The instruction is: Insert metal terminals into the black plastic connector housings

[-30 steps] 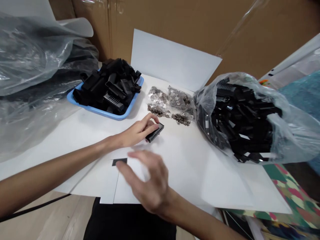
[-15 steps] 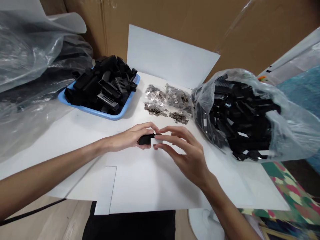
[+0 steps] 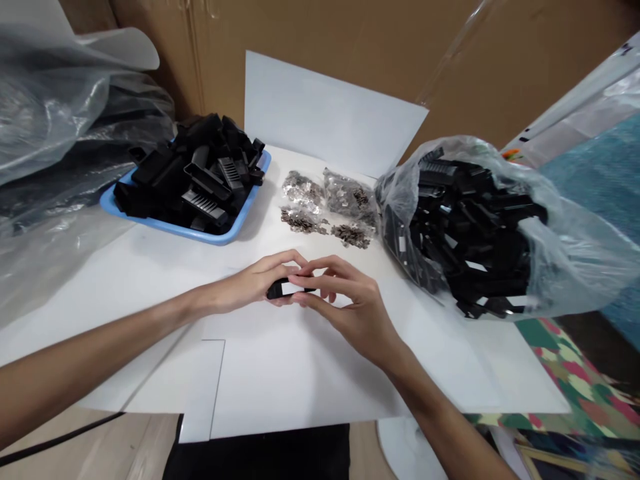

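My left hand (image 3: 257, 288) and my right hand (image 3: 350, 313) meet at the middle of the white sheet (image 3: 300, 373). Both pinch one small black plastic part (image 3: 280, 289) between fingertips. A small white strip shows against the part under my right fingers. Behind the hands lie small clear bags of metal pieces (image 3: 327, 207). A blue tray (image 3: 165, 225) heaped with black plastic parts stands at the back left.
A large clear bag of black plastic parts (image 3: 475, 227) lies at the right. Crumpled clear plastic sheeting (image 3: 60, 147) fills the left. A white sheet (image 3: 330, 113) leans against the cardboard boxes (image 3: 350, 40) behind. A patterned cloth (image 3: 580, 393) shows at lower right.
My right hand came up from the near side of the sheet and closed on the black part held by my left hand. The view shifted slightly to the right.
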The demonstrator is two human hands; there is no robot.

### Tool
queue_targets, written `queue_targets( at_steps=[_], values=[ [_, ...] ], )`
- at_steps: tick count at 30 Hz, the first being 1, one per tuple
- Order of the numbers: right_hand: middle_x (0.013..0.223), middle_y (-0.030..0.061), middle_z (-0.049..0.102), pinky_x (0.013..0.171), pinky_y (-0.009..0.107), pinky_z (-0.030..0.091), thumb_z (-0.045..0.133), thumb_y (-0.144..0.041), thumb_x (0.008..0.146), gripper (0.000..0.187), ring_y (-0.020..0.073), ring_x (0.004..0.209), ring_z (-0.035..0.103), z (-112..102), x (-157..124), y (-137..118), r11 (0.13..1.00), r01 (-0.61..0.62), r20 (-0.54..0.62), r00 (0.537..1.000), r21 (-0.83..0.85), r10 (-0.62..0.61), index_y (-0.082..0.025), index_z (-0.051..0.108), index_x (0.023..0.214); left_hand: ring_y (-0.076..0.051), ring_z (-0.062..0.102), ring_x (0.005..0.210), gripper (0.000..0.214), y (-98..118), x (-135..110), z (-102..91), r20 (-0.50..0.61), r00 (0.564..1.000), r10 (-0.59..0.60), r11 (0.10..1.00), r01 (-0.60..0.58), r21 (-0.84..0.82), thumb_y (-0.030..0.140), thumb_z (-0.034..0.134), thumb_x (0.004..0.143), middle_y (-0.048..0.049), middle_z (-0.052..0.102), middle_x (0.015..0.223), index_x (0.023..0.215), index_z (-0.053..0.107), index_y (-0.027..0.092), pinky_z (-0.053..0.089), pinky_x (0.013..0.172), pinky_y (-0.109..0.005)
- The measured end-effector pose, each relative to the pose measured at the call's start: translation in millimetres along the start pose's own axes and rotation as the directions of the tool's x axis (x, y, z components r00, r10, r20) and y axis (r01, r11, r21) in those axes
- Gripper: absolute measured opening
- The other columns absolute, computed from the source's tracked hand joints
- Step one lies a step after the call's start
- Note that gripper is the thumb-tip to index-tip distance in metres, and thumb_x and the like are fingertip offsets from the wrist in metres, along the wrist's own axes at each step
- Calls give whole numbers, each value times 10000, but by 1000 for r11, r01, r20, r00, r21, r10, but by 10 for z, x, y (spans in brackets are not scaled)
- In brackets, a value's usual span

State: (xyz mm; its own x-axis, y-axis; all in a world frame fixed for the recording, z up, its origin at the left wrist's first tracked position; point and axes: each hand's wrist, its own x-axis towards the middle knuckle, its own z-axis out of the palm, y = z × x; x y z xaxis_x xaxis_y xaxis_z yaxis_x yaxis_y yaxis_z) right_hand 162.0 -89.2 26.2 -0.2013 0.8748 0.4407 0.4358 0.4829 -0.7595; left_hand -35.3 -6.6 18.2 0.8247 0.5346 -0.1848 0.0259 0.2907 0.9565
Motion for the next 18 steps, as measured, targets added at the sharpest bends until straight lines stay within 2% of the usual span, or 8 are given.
queue_targets(
  at_steps=[3, 5, 7, 8, 11, 14, 16, 18],
  values=[
    [1149, 42, 744, 635, 282, 574, 781, -311, 969, 147, 133, 793, 691, -117, 81, 62, 999, -29, 1, 1000, 22, 29, -323, 846, 1100, -108, 491, 656, 215, 41, -7, 13, 22, 1000, -8, 1000, 8, 0, 425, 555, 1052, -10, 685, 847, 1055, 581, 212, 403, 645, -252],
    [1160, 55, 734, 644, 287, 579, 789, -391, 956, 213, 132, 767, 670, -256, 159, 212, 994, -102, -70, 993, -38, 99, -293, 828, 1141, -112, 496, 659, 247, 70, -4, 20, 21, 999, -32, 999, 32, -11, 448, 542, 1066, -45, 734, 874, 1101, 575, 206, 386, 633, -253],
    [1084, 70, 727, 636, 309, 569, 781, -463, 940, 302, 146, 724, 646, -392, 223, 437, 961, -200, -191, 968, -189, 163, -236, 810, 1136, -106, 461, 619, 269, 92, 2, 22, 30, 999, -37, 999, 38, -39, 453, 541, 1070, -71, 755, 873, 1127, 583, 194, 347, 597, -258],
    [1033, 76, 720, 634, 326, 560, 759, -487, 940, 313, 153, 693, 631, -442, 240, 561, 926, -239, -233, 957, -291, 174, -208, 811, 1072, -102, 436, 595, 274, 100, 5, 21, 42, 999, -32, 998, 34, -60, 452, 549, 1067, -81, 759, 867, 1128, 587, 188, 327, 579, -263],
    [961, 88, 720, 704, 392, 554, 645, -479, 983, 330, 183, 671, 623, -495, 230, 876, 831, -302, -273, 943, -467, 189, -183, 786, 950, -99, 425, 574, 291, 116, 5, 19, 57, 998, -27, 993, 33, -115, 460, 586, 1053, -99, 760, 859, 1125, 592, 178, 314, 566, -275],
    [915, 87, 730, 766, 416, 552, 582, -463, 1007, 340, 214, 723, 644, -472, 178, 996, 823, -309, -269, 942, -477, 198, -195, 745, 877, -98, 441, 579, 302, 129, -2, 17, 67, 998, -23, 990, 31, -134, 463, 603, 1050, -101, 761, 860, 1138, 603, 175, 331, 568, -272],
    [927, 91, 737, 757, 416, 557, 593, -494, 997, 351, 222, 745, 658, -472, 154, 959, 832, -332, -285, 933, -444, 220, -201, 718, 849, -97, 444, 581, 301, 138, -8, 13, 66, 998, -19, 991, 27, -132, 463, 599, 1059, -100, 764, 864, 1146, 610, 176, 333, 564, -268],
    [962, 92, 754, 735, 407, 577, 643, -529, 969, 343, 225, 765, 687, -486, 147, 847, 872, -358, -305, 916, -334, 259, -207, 708, 871, -95, 446, 581, 293, 145, -11, 8, 64, 998, -19, 992, 27, -125, 458, 591, 1070, -97, 766, 870, 1150, 616, 178, 334, 560, -264]
  ],
)
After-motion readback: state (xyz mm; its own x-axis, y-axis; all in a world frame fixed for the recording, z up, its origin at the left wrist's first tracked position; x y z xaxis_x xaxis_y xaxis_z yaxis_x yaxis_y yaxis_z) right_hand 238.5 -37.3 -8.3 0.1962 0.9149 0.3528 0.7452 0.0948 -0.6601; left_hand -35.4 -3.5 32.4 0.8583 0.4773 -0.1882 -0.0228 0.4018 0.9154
